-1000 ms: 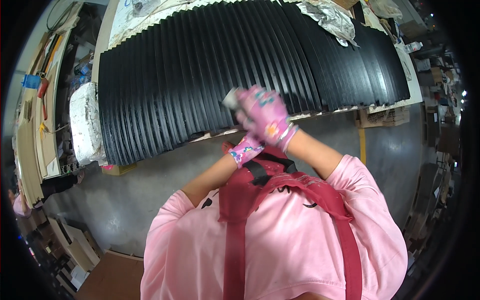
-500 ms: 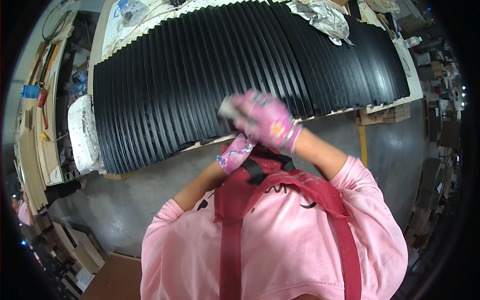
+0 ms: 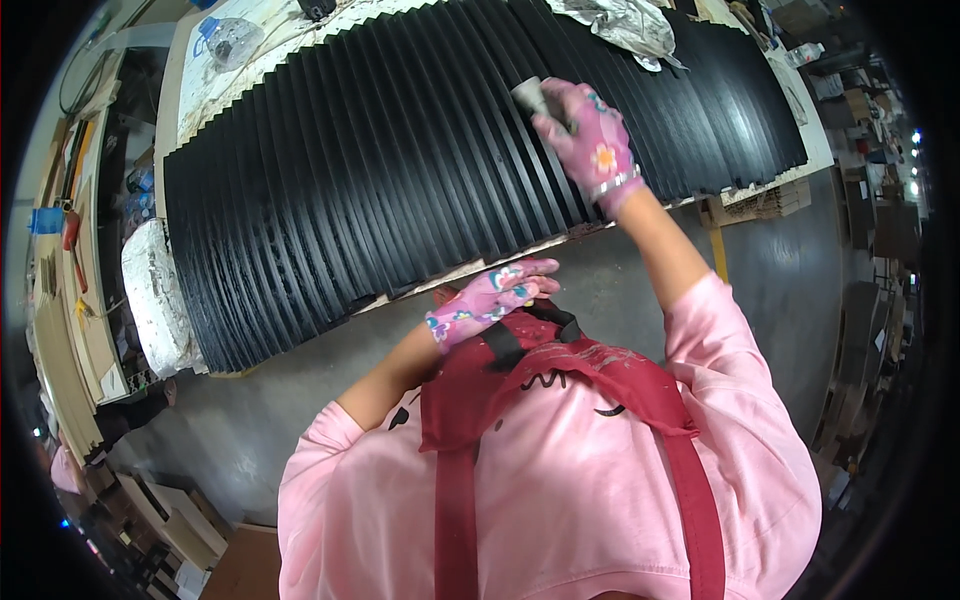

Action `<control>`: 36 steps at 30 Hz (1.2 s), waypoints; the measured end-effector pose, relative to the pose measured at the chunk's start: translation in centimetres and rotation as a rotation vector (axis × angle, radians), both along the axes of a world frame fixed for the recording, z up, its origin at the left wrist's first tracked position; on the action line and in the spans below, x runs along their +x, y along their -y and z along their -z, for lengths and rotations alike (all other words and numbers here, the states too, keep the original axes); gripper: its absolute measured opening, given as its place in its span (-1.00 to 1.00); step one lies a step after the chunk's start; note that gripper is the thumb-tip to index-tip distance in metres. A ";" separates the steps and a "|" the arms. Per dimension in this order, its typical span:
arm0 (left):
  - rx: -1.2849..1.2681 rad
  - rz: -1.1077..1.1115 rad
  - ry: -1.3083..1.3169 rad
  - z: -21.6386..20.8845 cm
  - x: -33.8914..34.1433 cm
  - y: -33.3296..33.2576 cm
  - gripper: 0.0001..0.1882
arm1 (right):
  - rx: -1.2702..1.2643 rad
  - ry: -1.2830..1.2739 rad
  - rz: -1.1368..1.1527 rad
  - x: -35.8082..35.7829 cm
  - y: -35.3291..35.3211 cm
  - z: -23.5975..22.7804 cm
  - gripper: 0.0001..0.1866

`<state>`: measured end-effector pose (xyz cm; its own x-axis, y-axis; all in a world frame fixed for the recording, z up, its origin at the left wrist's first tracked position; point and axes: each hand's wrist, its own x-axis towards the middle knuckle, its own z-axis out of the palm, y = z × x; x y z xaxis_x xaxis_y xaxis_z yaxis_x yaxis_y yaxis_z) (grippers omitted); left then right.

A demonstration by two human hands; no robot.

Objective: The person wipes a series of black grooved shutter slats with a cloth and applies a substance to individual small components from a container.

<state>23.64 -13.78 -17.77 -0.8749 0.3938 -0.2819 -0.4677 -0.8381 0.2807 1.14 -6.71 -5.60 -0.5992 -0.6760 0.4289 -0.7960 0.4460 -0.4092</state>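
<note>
Grasping 1 small greyish-white object (image 3: 529,96) in pink floral-gloved right hand (image 3: 592,140), over long black strips (image 3: 350,160). Unclenched at pink floral-gloved left hand (image 3: 492,297), with fingers extended, near strips' front edge.

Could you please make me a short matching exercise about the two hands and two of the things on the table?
Column one
1. Right hand
2. Left hand
3. Crumpled silvery sheet
4. Clear plastic container

Column two
A. Lying on the far edge of the black strips
B. Near the red apron, fingers extended
C. At the far left of the table, with a blue part
D. Over the strips, holding a small pale object

Right pairs: 1-D, 2-B, 3-A, 4-C.
</note>
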 end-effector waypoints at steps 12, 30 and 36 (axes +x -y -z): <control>-0.457 0.033 -0.223 -0.4 -3.6 -2.0 -0.50 | 0.093 -0.028 0.100 1.6 -1.4 0.3 -0.70; -0.674 0.062 -0.221 2.1 -2.7 -2.1 -0.49 | 0.084 0.032 -0.120 7.0 -4.9 0.6 -0.58; -0.613 0.201 -0.209 2.1 -5.6 -4.0 -0.51 | 0.321 0.010 0.029 5.6 -5.1 1.0 -0.59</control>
